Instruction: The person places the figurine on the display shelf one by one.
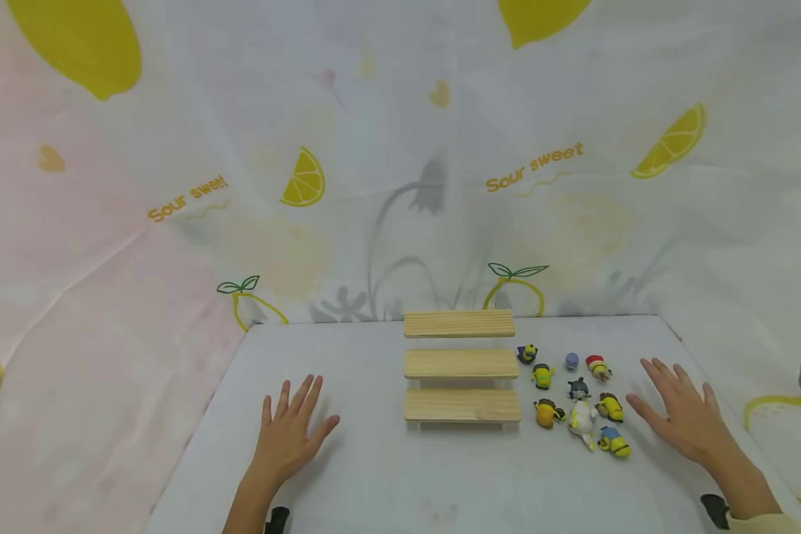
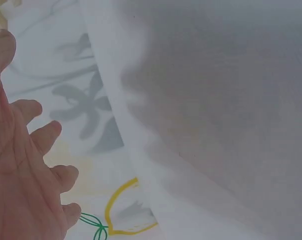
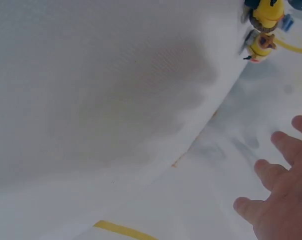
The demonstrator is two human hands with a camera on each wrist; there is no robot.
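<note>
A three-step wooden display rack (image 1: 462, 363) stands mid-table with bare shelves. To its right lies a loose group of small toy figures, mostly yellow: a green-and-yellow figure (image 1: 542, 376), a red-capped figure (image 1: 598, 367), a white figure (image 1: 582, 421), a blue-and-yellow figure (image 1: 614, 442) and several others. My left hand (image 1: 288, 437) is left of the rack, fingers straight and spread, holding nothing. On the far side of the figures my right hand (image 1: 687, 419) is likewise spread, its thumb near a yellow figure (image 1: 610, 407) but apart from it. Two figures show at the top of the right wrist view.
The white tabletop (image 1: 347, 489) has its back edge against a hanging cloth (image 1: 400, 148) printed with lemons and lettering. The same sort of cloth drapes along both sides. Black wrist straps (image 1: 277, 519) show at the bottom.
</note>
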